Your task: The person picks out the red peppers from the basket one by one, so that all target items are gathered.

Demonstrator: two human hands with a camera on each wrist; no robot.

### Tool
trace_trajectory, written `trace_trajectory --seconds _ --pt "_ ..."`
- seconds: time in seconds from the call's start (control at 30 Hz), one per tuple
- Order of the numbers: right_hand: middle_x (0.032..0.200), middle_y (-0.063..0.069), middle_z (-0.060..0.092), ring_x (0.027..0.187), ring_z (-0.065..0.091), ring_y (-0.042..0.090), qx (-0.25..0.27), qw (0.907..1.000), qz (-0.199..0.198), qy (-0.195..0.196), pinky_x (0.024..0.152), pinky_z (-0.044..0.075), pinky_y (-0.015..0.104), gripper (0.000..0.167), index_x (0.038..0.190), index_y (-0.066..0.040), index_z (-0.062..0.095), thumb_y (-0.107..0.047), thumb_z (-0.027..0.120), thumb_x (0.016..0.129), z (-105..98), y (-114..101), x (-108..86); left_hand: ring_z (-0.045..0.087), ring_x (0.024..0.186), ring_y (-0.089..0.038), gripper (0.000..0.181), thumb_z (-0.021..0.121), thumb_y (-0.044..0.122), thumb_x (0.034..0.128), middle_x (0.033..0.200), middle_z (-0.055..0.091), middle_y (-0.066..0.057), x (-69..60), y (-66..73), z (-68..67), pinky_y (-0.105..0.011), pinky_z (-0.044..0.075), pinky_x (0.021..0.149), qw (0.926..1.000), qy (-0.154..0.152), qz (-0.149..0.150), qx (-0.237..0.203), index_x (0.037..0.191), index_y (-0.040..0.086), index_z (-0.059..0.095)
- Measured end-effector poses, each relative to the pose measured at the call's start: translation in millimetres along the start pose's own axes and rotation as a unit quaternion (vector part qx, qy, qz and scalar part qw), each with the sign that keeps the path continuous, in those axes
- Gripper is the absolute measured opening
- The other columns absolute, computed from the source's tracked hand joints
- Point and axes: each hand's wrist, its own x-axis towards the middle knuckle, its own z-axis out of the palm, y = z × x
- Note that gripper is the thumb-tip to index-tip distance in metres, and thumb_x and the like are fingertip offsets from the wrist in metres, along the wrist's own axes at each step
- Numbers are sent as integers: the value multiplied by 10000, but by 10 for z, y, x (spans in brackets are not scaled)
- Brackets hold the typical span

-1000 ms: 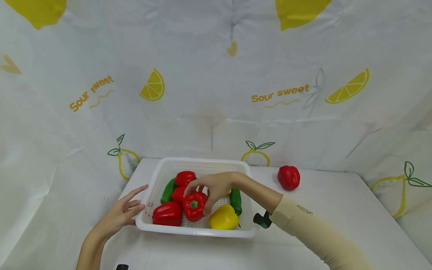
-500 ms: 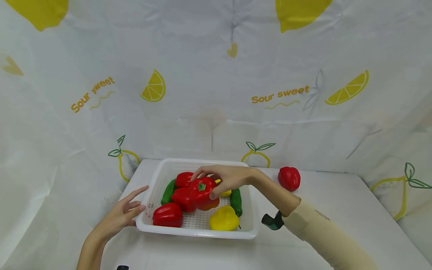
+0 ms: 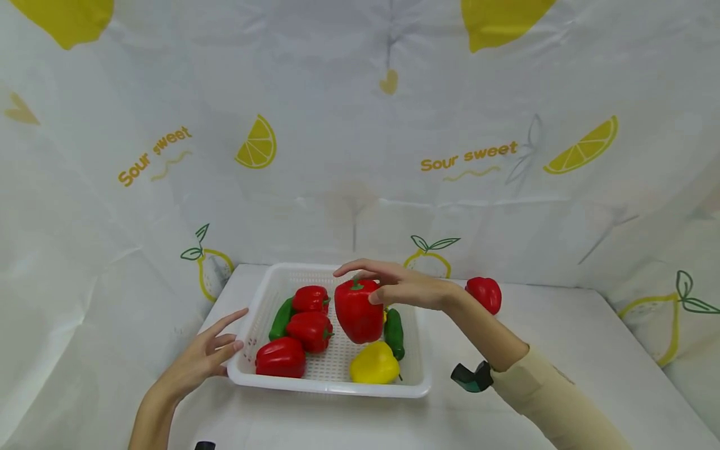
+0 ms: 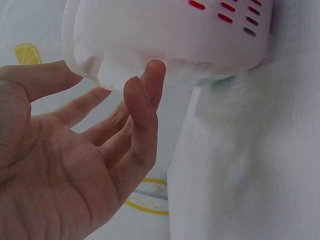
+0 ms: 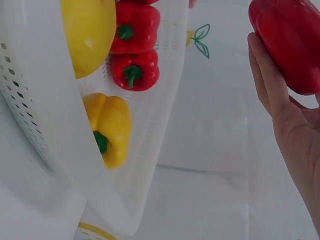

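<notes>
Head view: a red pepper (image 3: 358, 317) is pinched under the right grip (image 3: 402, 287); basket (image 3: 332, 388) touched by the spread left grip (image 3: 198, 355).

a screened tabletop workspace, type of room indeterminate: lemon-printed sheeting (image 3: 315, 206) encloses a white table (image 3: 568, 331) on three sides.

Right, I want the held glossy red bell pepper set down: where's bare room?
Bare white tabletop lies right of the lone red bell pepper and in front of the white plastic basket. Crowded: its left half, holding three red bell peppers and a long green pepper.
</notes>
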Motion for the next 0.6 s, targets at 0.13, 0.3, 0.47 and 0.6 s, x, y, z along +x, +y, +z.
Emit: trace_trajectory --seconds 0.13,0.3,0.47,0.6 --pt "1508 161 599 1309 646 337 269 9996 45 69 1050 635 493 581 1592 -228 434 -167 508 1020 -27 8 -104 679 1304 -365 754 651 281 1066 1620 462 -366 -1 7 -1 -451 700 835 10000 14 -30 18 1721 172 293" --pt "1491 166 582 1316 624 347 347 9993 85 129 1034 633 488 516 1560 -195 468 -226 497 1045 -49 24 -202 682 1301 -360 756 658 288 1063 1623 463 -358 -7 11 0 -439 701 833 9999 64 -104 50 1719 181 299" --pt "1517 184 550 1315 622 363 420 9990 -15 180 1041 626 466 483 1539 -168 496 -258 451 1067 -78 25 -309 681 1296 -349 747 651 283 1068 1626 461 -355 -7 4 -2 -431 701 833 10000 53 -76 32 1719 182 299" --pt "1554 143 524 1357 589 340 636 9976 -30 263 1056 622 449 475 1531 -218 525 -230 428 1067 -106 47 -400 683 1292 -342 745 653 285 1070 1627 461 -351 -4 8 1 -427 701 832 10000 38 -52 26 1720 188 301"
